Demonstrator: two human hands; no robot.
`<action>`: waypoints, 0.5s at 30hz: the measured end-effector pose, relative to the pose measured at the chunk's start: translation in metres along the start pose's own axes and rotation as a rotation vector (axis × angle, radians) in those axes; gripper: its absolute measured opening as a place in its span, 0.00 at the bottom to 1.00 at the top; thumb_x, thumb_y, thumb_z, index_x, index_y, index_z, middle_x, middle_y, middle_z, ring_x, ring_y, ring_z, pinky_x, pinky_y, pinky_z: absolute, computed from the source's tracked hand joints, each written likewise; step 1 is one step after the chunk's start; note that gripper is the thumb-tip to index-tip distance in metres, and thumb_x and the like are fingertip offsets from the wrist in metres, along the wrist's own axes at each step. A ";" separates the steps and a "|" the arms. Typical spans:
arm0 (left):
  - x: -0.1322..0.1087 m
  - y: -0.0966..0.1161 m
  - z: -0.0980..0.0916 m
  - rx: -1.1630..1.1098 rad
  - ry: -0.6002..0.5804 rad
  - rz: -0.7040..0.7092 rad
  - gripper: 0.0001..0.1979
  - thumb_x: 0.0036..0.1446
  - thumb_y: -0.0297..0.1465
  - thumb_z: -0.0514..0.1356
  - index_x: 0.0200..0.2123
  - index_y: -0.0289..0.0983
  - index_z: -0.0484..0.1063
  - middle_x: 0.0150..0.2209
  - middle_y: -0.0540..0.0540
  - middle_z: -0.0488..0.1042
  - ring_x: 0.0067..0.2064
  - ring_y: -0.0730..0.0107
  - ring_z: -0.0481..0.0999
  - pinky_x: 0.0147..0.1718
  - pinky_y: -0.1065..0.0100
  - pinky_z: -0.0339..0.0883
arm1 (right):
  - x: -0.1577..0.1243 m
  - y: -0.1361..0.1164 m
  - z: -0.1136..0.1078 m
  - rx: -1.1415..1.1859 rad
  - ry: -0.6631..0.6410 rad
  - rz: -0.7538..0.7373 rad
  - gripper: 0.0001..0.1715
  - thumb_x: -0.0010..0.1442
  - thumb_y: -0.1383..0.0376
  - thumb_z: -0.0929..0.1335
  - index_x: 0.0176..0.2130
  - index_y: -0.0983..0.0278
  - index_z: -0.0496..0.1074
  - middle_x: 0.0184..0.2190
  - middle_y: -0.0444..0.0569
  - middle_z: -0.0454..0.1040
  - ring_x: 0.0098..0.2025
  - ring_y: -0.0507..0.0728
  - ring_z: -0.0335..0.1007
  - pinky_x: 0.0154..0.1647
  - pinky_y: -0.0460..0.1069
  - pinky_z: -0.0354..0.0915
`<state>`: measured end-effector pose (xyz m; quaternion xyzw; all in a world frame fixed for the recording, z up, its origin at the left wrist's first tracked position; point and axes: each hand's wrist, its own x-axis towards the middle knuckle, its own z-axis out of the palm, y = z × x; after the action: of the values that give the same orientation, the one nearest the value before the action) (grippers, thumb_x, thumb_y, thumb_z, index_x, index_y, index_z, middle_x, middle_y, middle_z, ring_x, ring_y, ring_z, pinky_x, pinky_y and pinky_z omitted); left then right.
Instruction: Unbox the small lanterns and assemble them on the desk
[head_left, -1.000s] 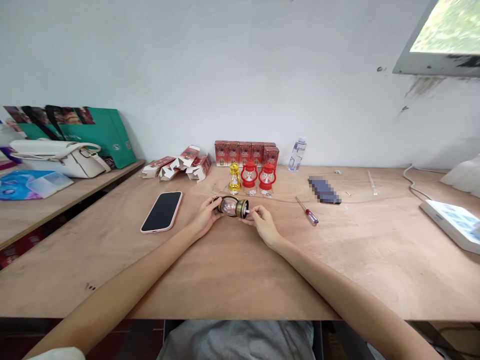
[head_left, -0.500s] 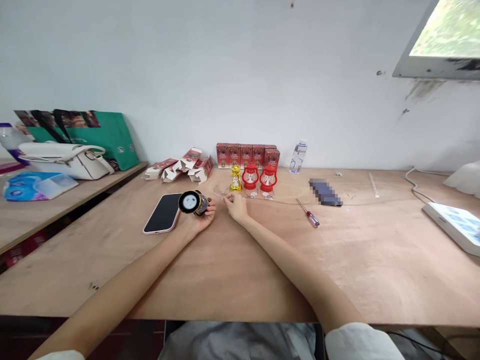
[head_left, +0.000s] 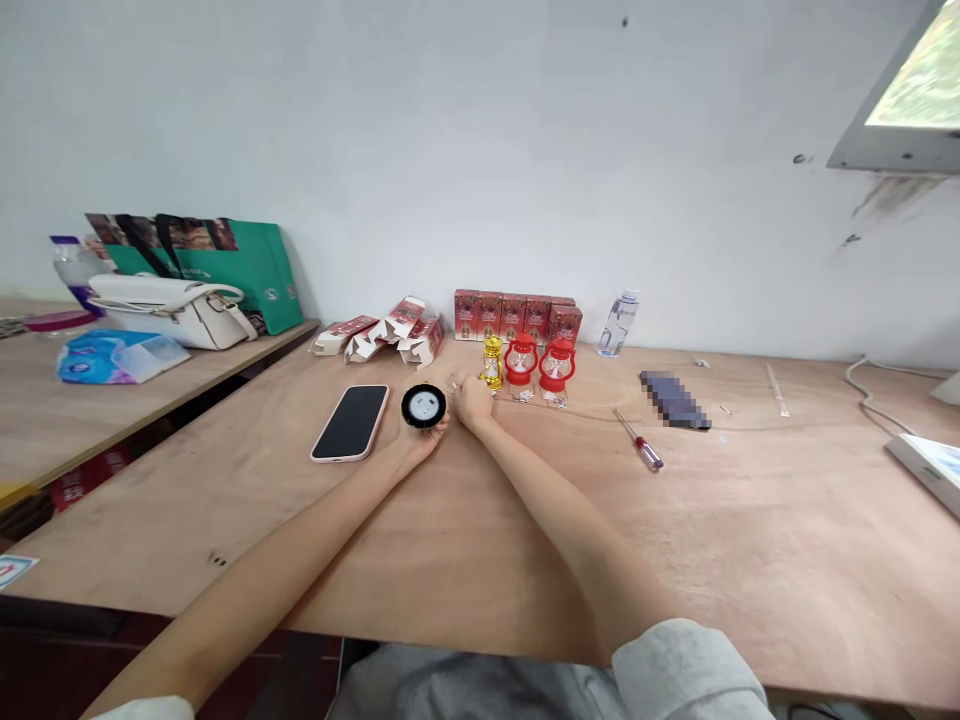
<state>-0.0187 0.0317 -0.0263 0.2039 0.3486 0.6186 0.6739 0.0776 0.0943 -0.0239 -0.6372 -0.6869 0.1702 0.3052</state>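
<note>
My left hand (head_left: pixel 426 440) is wrapped round a small black-and-gold lantern (head_left: pixel 424 406), tilted so that its round base with a white disc faces me. Close by on the right, my right hand (head_left: pixel 474 402) has its fingers curled together, their tips turned away; what they hold, if anything, is hidden. Just beyond it stands a gold lantern (head_left: pixel 492 364), upright. Two red lanterns, one nearer (head_left: pixel 520 362) and one further right (head_left: pixel 557 367), stand beside the gold one, with small clear packets (head_left: pixel 553 398) lying in front of them.
A phone (head_left: pixel 351 423) lies left of my left hand. Opened boxes (head_left: pixel 397 332) and a row of red boxes (head_left: pixel 514 318) stand at the back. Rightward are a screwdriver (head_left: pixel 639 442), a pixelated dark object (head_left: pixel 673 400) and a water bottle (head_left: pixel 619 323). A white bag (head_left: pixel 176 312) sits far left.
The lantern in my left hand has turned so its base faces me more squarely. My right hand has curled in more, closer to the lantern. The whole view has shifted slightly.
</note>
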 end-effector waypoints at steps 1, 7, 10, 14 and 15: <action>0.000 0.001 0.000 0.006 0.017 0.012 0.13 0.59 0.28 0.46 0.25 0.35 0.65 0.21 0.48 0.64 0.19 0.77 0.63 0.14 0.77 0.57 | -0.002 0.000 -0.002 -0.007 0.002 -0.008 0.14 0.60 0.70 0.60 0.39 0.70 0.74 0.40 0.64 0.75 0.44 0.61 0.72 0.41 0.51 0.63; 0.001 0.007 0.004 0.068 0.138 0.078 0.10 0.57 0.34 0.50 0.29 0.36 0.66 0.18 0.50 0.65 0.19 0.75 0.65 0.15 0.75 0.60 | -0.026 0.010 -0.017 0.042 0.029 -0.140 0.13 0.61 0.67 0.61 0.39 0.67 0.73 0.35 0.58 0.76 0.39 0.58 0.72 0.40 0.49 0.62; 0.001 0.009 0.008 0.113 0.191 0.102 0.09 0.54 0.36 0.54 0.28 0.36 0.66 0.17 0.52 0.64 0.17 0.76 0.64 0.15 0.76 0.58 | -0.050 0.023 -0.025 0.277 0.158 -0.339 0.11 0.63 0.63 0.60 0.40 0.64 0.69 0.27 0.46 0.74 0.29 0.52 0.69 0.35 0.46 0.61; 0.001 0.008 0.011 0.193 0.236 0.123 0.08 0.49 0.35 0.58 0.26 0.35 0.67 0.18 0.52 0.67 0.19 0.76 0.66 0.16 0.76 0.58 | -0.081 0.041 -0.038 0.509 0.347 -0.537 0.09 0.62 0.61 0.62 0.36 0.63 0.67 0.25 0.42 0.68 0.22 0.48 0.60 0.27 0.44 0.59; 0.001 0.008 0.012 0.217 0.245 0.124 0.08 0.48 0.34 0.58 0.25 0.35 0.68 0.18 0.52 0.67 0.19 0.75 0.66 0.17 0.76 0.58 | -0.086 0.043 -0.041 0.511 0.368 -0.574 0.08 0.62 0.61 0.63 0.34 0.63 0.67 0.26 0.42 0.68 0.22 0.48 0.59 0.27 0.44 0.59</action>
<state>-0.0157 0.0355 -0.0130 0.2196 0.4796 0.6381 0.5609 0.1370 0.0094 -0.0369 -0.3436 -0.7062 0.1266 0.6060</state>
